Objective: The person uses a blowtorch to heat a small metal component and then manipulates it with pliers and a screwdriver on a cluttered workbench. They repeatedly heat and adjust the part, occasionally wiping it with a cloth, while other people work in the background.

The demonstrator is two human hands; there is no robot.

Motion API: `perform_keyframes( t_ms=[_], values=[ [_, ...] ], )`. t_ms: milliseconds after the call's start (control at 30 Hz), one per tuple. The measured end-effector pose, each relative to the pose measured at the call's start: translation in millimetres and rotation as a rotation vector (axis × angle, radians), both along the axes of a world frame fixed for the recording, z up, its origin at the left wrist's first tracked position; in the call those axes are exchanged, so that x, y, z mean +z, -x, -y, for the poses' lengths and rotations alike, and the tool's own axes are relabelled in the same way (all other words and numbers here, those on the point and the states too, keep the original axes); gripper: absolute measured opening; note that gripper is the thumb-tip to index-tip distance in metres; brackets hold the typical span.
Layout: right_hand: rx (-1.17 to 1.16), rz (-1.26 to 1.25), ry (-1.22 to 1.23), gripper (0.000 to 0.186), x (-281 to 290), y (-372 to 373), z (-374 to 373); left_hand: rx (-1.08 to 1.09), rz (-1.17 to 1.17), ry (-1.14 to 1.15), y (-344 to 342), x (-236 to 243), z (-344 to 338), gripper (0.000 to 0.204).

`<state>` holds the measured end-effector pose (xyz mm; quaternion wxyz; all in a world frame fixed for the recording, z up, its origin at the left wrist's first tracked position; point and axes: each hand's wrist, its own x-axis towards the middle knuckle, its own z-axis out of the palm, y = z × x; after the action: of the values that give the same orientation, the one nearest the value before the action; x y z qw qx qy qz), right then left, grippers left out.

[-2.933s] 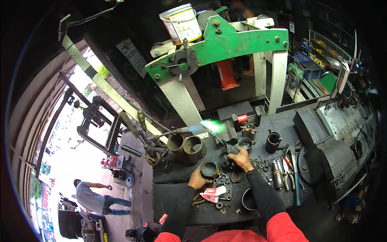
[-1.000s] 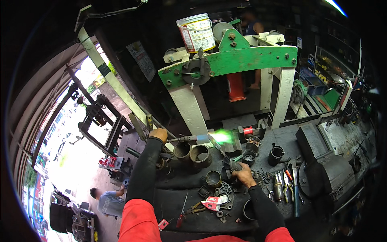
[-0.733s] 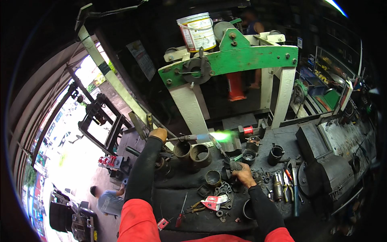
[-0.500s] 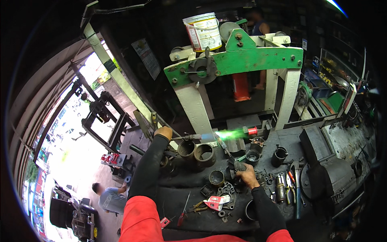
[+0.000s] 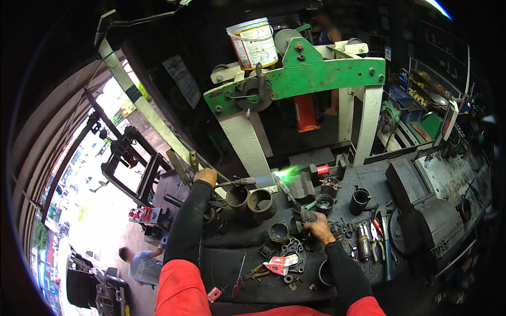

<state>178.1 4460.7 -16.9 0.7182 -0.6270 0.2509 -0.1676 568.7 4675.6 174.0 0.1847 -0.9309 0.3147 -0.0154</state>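
Observation:
My left hand [image 5: 206, 176] is closed round the rear of a gas torch [image 5: 244, 181], which lies nearly level and points right. A blue and green flame [image 5: 289, 173] comes from its nozzle. The head of a soldering iron [image 5: 283, 184] stands in the flame, tilted, with a thin shaft running down to a dark handle. My right hand [image 5: 320, 228] is wrapped round that handle. Just below the torch sit two open metal cylinders [image 5: 262, 204]. A green-rimmed cup [image 5: 324, 204] stands close above my right hand. Left of that hand is another round metal cup [image 5: 278, 233].
Pliers [image 5: 376, 237] and other hand tools lie to the right, beside a large dark motor housing [image 5: 428, 237]. A green and white press frame [image 5: 316, 79] rises behind the bench, with a bucket [image 5: 255, 45] on top. Another person [image 5: 145, 266] stands at lower left.
The view has shifted, so the scene sits slightly further left. The iron's head stays in the flame, which now looks shorter to its right. Both hands keep their grips.

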Motion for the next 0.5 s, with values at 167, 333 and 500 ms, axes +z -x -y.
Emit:
perform_keyframes(
  t_ms=[167, 333, 500],
  values=[
    [0.002, 0.017, -0.008, 0.038, 3.3, 1.6, -0.5, -0.010, -0.013, -0.001, -1.1, 0.3, -1.4, 0.027],
    [-0.023, 0.023, 0.017, 0.040, 13.2, 16.8, 2.0, 0.004, -0.013, 0.043, 18.1, 13.3, 0.4, 0.028],
    [-0.122, 0.071, 0.091, 0.050, 40.5, 63.2, 3.1, -0.210, 0.046, 0.554, 102.6, 59.4, -24.5, 0.039]
  ],
)
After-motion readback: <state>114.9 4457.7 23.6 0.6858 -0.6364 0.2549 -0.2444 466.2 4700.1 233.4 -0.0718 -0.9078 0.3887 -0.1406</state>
